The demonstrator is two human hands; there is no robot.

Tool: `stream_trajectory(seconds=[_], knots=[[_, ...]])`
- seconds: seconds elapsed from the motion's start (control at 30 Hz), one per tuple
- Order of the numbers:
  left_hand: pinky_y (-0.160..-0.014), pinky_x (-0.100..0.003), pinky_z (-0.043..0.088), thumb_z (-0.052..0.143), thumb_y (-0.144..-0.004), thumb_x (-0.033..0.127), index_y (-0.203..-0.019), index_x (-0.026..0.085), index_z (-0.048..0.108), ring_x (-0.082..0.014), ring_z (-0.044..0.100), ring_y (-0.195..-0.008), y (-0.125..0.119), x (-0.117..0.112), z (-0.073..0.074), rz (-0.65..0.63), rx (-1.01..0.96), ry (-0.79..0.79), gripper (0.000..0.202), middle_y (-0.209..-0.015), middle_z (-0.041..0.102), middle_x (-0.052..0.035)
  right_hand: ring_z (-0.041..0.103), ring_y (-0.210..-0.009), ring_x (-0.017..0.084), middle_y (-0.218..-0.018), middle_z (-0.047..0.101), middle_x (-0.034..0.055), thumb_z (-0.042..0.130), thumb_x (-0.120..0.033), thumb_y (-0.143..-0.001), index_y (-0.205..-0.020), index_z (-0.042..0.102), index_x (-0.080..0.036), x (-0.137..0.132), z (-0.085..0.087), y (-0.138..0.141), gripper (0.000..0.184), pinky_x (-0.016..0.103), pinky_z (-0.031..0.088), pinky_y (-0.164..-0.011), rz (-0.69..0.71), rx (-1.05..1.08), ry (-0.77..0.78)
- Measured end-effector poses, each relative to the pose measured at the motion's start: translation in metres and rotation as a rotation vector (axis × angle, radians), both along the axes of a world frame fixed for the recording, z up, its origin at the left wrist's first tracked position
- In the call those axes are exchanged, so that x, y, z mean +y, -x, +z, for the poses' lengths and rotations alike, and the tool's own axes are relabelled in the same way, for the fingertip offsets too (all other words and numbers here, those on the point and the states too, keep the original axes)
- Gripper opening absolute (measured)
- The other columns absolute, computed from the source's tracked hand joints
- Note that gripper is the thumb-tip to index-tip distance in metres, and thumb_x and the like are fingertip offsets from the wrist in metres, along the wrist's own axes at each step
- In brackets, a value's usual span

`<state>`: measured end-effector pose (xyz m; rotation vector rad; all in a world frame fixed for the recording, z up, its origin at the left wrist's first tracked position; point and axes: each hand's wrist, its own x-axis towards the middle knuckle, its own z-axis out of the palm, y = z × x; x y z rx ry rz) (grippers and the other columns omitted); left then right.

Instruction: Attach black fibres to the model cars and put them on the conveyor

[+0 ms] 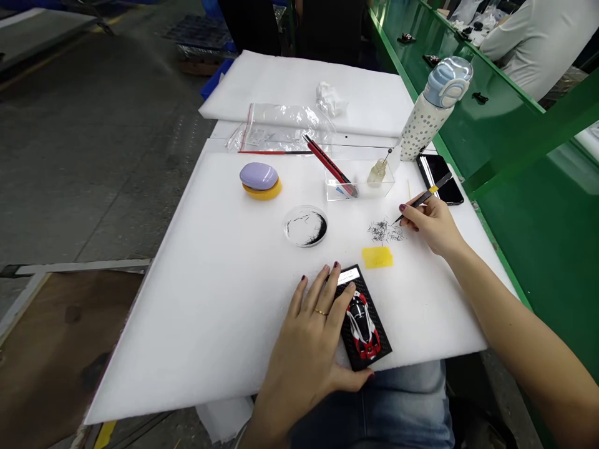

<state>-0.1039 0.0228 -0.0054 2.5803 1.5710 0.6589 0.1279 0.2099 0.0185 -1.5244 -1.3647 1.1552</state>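
My left hand [304,340] lies with spread fingers over the left side of a black display base [349,349], which carries a small red, white and black model car [362,324]. Its thumb is at the base's near edge and its index fingertip on the far part. Between the fingers of my right hand [433,224] is a pair of dark tweezers [423,197], points down at a scatter of thin black slivers [384,231]. A yellow sticky piece [377,257] lies just below them. More black bits are in a round clear dish [306,226].
Behind are a purple-and-yellow oval case [259,178], a clear tray [358,187] with a red cutter [330,167] and small bottle [377,173], a phone [440,178], a spotted flask [435,109] and a plastic bag [285,125]. A green partition [538,181] borders the right; a person sits beyond.
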Motion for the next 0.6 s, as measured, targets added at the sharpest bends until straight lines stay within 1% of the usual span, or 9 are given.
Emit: stream_trajectory(seconds=[0.1, 0.17, 0.4, 0.6], knots=[[-0.111, -0.061, 0.040, 0.087, -0.042, 0.073, -0.140, 0.008, 0.047, -0.0454, 0.049, -0.140, 0.0001, -0.0002, -0.0006, -0.001, 0.008, -0.004, 0.124, -0.153, 0.048, -0.0299, 0.060, -0.053, 0.015, -0.054, 0.064, -0.0006, 0.077, -0.026, -0.077, -0.075, 0.056, -0.022, -0.0033, 0.0006, 0.0055, 0.022, 0.030, 0.048, -0.056, -0.015, -0.087, -0.014], [-0.112, -0.060, 0.037, 0.087, -0.042, 0.072, -0.141, 0.007, 0.047, -0.0455, 0.049, -0.140, 0.0004, 0.0001, -0.0011, -0.003, 0.023, -0.004, 0.125, -0.154, 0.047, -0.0307, 0.061, -0.054, 0.016, -0.053, 0.063, -0.0004, 0.074, -0.022, -0.079, -0.074, 0.056, -0.022, -0.0051, 0.0013, 0.0078, 0.019, 0.031, 0.047, -0.058, -0.009, -0.125, -0.026], [-0.116, -0.055, 0.027, 0.085, -0.045, 0.074, -0.141, 0.008, 0.046, -0.0439, 0.047, -0.141, 0.0017, -0.0004, -0.0020, -0.008, 0.040, -0.009, 0.122, -0.154, 0.047, -0.0301, 0.063, -0.055, 0.017, -0.054, 0.064, -0.0018, 0.072, -0.025, -0.076, -0.075, 0.055, -0.023, -0.0059, -0.0026, 0.0101, 0.017, 0.032, 0.046, -0.057, 0.007, -0.175, -0.078], [-0.118, -0.053, 0.024, 0.086, -0.043, 0.072, -0.141, 0.008, 0.046, -0.0436, 0.046, -0.141, 0.0013, 0.0000, -0.0026, -0.010, 0.038, 0.000, 0.124, -0.155, 0.046, -0.0294, 0.057, -0.051, 0.016, -0.052, 0.062, -0.0017, 0.068, -0.020, -0.076, -0.072, 0.055, -0.024, -0.0069, -0.0010, 0.0088, 0.015, 0.032, 0.043, -0.057, -0.058, -0.156, -0.063]])
